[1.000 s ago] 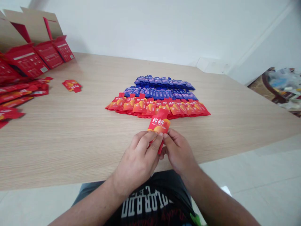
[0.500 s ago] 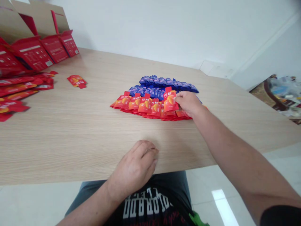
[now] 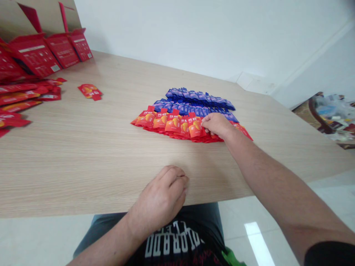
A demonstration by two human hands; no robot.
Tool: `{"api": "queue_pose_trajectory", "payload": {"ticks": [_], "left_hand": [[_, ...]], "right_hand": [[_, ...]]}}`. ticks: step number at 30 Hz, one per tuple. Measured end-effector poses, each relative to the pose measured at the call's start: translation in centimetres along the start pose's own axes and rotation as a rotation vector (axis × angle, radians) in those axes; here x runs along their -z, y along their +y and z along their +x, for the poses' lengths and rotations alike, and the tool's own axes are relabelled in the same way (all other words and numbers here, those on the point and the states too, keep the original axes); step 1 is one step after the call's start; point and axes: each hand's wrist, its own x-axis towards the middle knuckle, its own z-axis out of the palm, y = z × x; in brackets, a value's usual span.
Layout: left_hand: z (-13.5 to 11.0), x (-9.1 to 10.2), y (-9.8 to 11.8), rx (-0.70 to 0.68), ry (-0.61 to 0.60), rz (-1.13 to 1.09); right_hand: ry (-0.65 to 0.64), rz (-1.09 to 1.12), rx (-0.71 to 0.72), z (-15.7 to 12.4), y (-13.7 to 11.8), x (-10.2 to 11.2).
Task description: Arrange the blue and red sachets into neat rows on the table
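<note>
My right hand pinches the right edge of a red sachet printed with yellow fruit. That sachet lies against the front row of overlapping red sachets. Behind them stretch two rows of blue-purple sachets, partly covered by my hand and the red row. Nearer to me, my left hand rests at the table's front edge with its fingers curled closed, and nothing shows in it.
Open red cartons stand at the back left of the wooden table. Loose red pouches are heaped before them, and a single red sachet lies to their right. Beyond the table's right side is a pile of plastic bags.
My right hand has lowered the red sachet slightly leftward onto the front row. My left hand has stayed nearly still, and the view has shifted a little.
</note>
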Motion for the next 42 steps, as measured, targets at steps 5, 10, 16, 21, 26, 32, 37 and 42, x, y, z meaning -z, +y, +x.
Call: {"api": "queue_pose_trajectory", "payload": {"ticks": [5, 10, 16, 21, 26, 32, 37, 42], "left_hand": [[-0.1, -0.1, 0.0, -0.002, 0.005, -0.006], [-0.1, 0.1, 0.0, -0.005, 0.006, -0.010], [-0.2, 0.0, 0.0, -0.015, 0.014, -0.029], [-0.4, 0.0, 0.0, -0.015, 0.009, -0.018], [-0.3, -0.1, -0.1, -0.009, 0.007, -0.035], [-0.2, 0.7, 0.6, -0.013, 0.014, -0.080], [-0.8, 6.6, -2.9, 0.019, -0.091, 0.012], [0.9, 15.2, -15.5, 0.490, -0.198, 0.413]], "right_hand": [[0.005, -0.109, 0.025, -0.6, -0.2, 0.6], [0.086, -0.185, 0.171, -3.1, -0.4, 1.0], [0.102, -0.292, 0.450, -6.2, 1.0, -0.8], [0.157, -0.426, 0.518, -5.8, 2.3, -2.2], [0.201, -0.453, 0.520, -5.1, 3.0, -2.4], [0.210, -0.378, 0.517, -7.0, 2.7, -2.5], [0.095, -0.213, 0.419, -11.5, 5.9, -2.9], [0.063, -0.235, 0.294, -14.6, 14.3, -3.9]]}}
